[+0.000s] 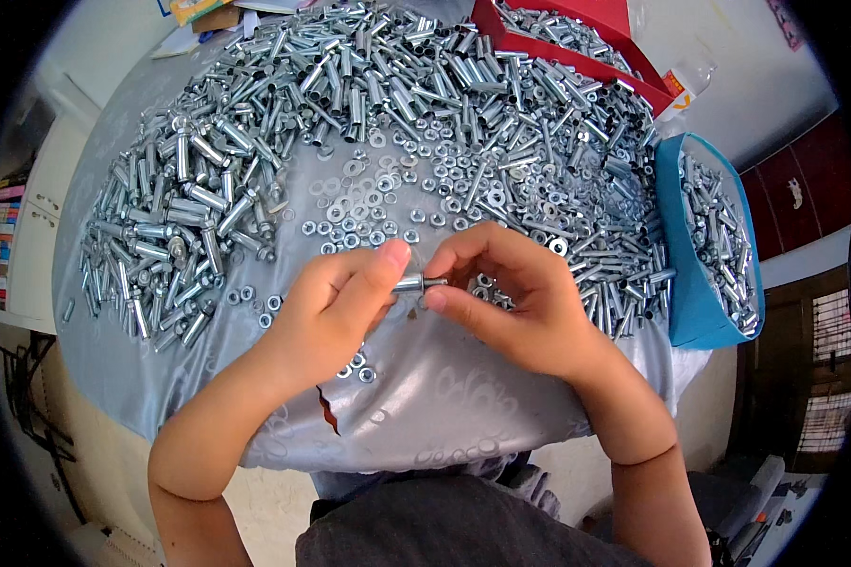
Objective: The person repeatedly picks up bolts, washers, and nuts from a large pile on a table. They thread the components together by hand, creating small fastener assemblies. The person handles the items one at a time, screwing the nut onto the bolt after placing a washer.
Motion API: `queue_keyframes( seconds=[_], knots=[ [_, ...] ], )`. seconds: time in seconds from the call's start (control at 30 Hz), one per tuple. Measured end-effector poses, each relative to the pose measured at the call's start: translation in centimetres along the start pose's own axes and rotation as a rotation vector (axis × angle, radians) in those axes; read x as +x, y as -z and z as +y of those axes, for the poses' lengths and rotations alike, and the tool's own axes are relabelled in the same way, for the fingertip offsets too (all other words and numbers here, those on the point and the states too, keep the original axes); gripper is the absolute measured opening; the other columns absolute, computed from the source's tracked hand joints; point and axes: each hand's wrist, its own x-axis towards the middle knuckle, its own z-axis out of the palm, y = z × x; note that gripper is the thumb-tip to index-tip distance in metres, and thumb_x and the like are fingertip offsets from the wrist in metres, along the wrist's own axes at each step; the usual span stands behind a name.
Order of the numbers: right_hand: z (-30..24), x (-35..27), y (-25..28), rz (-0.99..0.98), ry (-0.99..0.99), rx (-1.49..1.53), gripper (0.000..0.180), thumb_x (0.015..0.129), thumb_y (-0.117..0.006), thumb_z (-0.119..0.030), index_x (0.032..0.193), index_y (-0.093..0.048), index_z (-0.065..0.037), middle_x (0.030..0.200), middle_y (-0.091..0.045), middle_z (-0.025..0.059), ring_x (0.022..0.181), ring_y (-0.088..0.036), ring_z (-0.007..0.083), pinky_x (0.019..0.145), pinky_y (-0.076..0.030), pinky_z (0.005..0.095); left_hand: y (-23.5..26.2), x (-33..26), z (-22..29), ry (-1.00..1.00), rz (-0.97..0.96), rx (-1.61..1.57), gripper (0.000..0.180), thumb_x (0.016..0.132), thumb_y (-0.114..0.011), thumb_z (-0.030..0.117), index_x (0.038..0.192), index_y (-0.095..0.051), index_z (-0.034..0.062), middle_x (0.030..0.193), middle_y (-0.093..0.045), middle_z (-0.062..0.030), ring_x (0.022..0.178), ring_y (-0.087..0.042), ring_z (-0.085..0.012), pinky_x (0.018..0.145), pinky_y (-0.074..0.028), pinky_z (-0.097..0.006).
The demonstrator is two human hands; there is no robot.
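Observation:
My left hand [323, 312] grips a shiny metal sleeve [410, 283] between thumb and curled fingers, holding it level above the near part of the table. From the right, the thumb and forefinger of my right hand [525, 298] pinch a thin bolt [434, 282] at the sleeve's right end. The bolt lines up with the sleeve; how far it sits inside is hidden. Loose hex nuts [367, 375] lie just below my left hand. Beyond both hands are flat washers [354, 168] and more nuts [390, 228].
A heap of assembled sleeve anchors [203, 196] lies at left. Loose metal sleeves [355, 90] are piled at the back, with bolts [596, 255] on the right. A red box [577, 42] and a blue box [719, 326] hold hardware. The silvery tablecloth [444, 416] has a tear.

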Motion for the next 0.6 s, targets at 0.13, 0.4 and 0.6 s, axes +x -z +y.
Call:
queue_keyframes(
  seconds=[0.13, 0.4, 0.6],
  knots=[
    [-0.7, 0.3, 0.1, -0.003, 0.015, -0.040, 0.020, 0.074, -0.065, -0.008, 0.092, -0.058, -0.002, 0.082, -0.058, 0.0047, 0.073, -0.054, 0.0122, 0.065, -0.043, 0.0248, 0.3, 0.1, 0.2, 0.021, -0.073, -0.211, 0.042, 0.092, -0.040, 0.036, 0.058, -0.036, 0.0103, 0.052, -0.027, 0.0074, 0.047, -0.024, -0.0035, 0.043, -0.022, -0.021],
    [0.2, 0.2, 0.9, -0.152, 0.181, -0.724, 0.014, 0.065, -0.068, -0.012, 0.077, -0.063, -0.006, 0.078, -0.055, 0.0069, 0.075, -0.051, 0.0244, 0.068, -0.044, 0.0332, 0.7, 0.4, 0.0, -0.090, -0.073, -0.212, 0.043, 0.091, -0.037, 0.040, 0.067, -0.040, 0.0054, 0.049, -0.027, 0.0029, 0.042, -0.029, -0.0073, 0.043, -0.028, -0.023],
    [0.9, 0.4, 0.5, -0.197, 0.212, -0.740, 0.017, 0.066, -0.067, -0.009, 0.081, -0.062, -0.005, 0.081, -0.053, 0.0066, 0.076, -0.049, 0.0238, 0.068, -0.042, 0.0325, 0.4, 0.4, -0.1, -0.042, -0.058, -0.272, 0.044, 0.092, -0.039, 0.037, 0.056, -0.031, 0.0125, 0.051, -0.026, 0.0066, 0.046, -0.024, -0.0040, 0.043, -0.022, -0.021]
  ],
)
